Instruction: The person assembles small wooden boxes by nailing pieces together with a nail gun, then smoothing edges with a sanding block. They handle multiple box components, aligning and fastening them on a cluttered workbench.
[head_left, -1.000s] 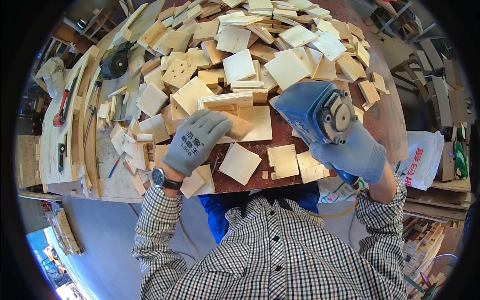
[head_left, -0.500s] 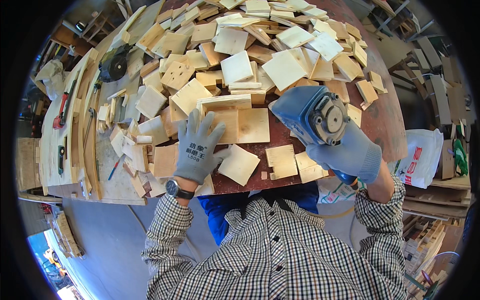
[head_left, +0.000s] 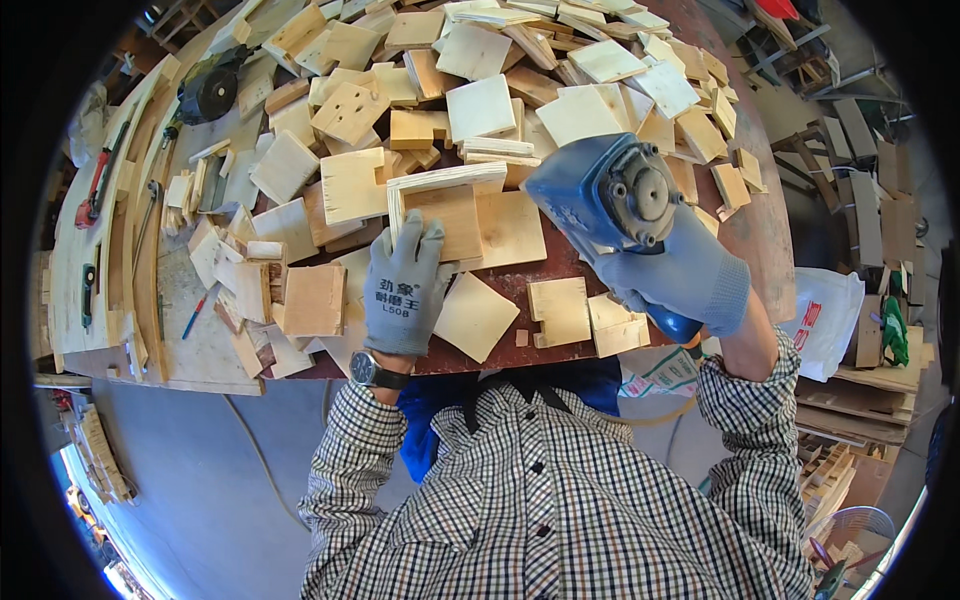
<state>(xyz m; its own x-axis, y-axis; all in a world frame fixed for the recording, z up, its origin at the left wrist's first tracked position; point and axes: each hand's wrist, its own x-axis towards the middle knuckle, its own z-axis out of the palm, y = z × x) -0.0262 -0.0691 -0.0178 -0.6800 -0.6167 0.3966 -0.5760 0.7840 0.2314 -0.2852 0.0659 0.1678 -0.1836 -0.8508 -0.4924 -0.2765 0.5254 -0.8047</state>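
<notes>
Fingers (head_left: 409, 238) of my left hand (head_left: 400, 300), spread a half-second ago, now rest against the brown board (head_left: 458, 225) inside the L-shaped plywood frame (head_left: 455, 179), toward the front edge of the table (head_left: 768, 238), perhaps steadying it; gripping, I can't tell. My right hand (head_left: 690, 277) clamps the blue power tool (head_left: 585, 190).

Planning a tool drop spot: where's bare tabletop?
Bare red tabletop shows right of the right hand, up to its edge; a narrower strip behind the front boards. Crowded: the wood pile and around the left hand.
</notes>
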